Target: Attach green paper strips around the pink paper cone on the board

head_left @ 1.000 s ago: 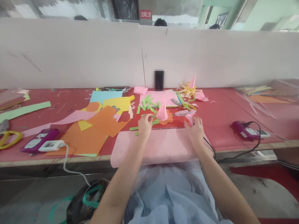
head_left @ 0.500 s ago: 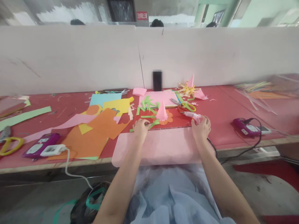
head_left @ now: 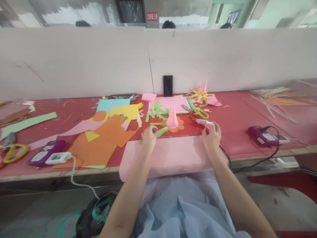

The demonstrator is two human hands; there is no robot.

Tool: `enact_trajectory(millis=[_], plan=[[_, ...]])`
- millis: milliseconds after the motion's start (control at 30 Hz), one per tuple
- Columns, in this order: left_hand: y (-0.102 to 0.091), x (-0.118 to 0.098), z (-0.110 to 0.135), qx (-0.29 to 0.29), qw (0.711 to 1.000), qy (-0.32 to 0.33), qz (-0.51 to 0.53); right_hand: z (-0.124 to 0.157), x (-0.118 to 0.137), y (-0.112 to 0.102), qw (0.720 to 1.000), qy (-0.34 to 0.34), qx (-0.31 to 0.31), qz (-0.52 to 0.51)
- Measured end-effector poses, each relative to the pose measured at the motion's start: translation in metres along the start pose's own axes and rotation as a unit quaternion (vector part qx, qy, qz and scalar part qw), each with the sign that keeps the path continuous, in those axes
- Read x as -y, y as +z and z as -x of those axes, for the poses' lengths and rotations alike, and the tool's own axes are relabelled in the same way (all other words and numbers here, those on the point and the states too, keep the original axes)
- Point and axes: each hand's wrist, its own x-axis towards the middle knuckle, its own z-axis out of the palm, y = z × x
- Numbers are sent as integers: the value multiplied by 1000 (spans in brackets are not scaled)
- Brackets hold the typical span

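My left hand (head_left: 149, 135) pinches a green paper strip (head_left: 162, 131) just left of the flower. My right hand (head_left: 212, 134) is closed around a pale glue gun (head_left: 203, 122), its nozzle pointing left and a dark cord trailing below the wrist. Between the hands, a pink paper cone (head_left: 172, 119) stands upright on an orange paper flower (head_left: 180, 125). Under the flower is a red sheet (head_left: 190, 130). Several cut green strips (head_left: 156, 109) lie loose behind my left hand. Scissors (head_left: 198, 113) with orange and yellow handles rest just behind the glue gun.
Orange paper (head_left: 94, 150), yellow and blue sheets cover the table's left part. Purple power units (head_left: 47, 152) with cables sit on both sides. A phone (head_left: 167, 86) leans on the white partition (head_left: 99, 62). Another pink cone (head_left: 203, 86) on yellow fringe stands back right.
The view has shifted slightly. The green strip in my left hand now slants up more steeply toward the flower. My right hand keeps its hold on the glue gun.
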Motion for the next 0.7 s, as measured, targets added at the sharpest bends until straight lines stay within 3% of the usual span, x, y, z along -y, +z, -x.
enact_trajectory(millis=[200, 333, 400, 500, 600, 700], plan=[[-5, -6, -2, -102, 972, 6, 214, -2, 14, -9, 998, -28, -24, -48], [-4, -7, -6, -95, 955, -9, 279, 9, 39, -7, 982, -6, 58, -178], [-2, -7, -6, -75, 955, -2, 289, 18, 59, -3, 958, 62, 132, -247], [1, -8, -3, -30, 956, 29, 292, 31, 88, 4, 906, 95, 236, -337], [4, -12, 3, 20, 953, 70, 295, 36, 107, 10, 880, 109, 264, -380], [6, -15, 8, 78, 951, 96, 282, 35, 108, 13, 883, 122, 256, -374]])
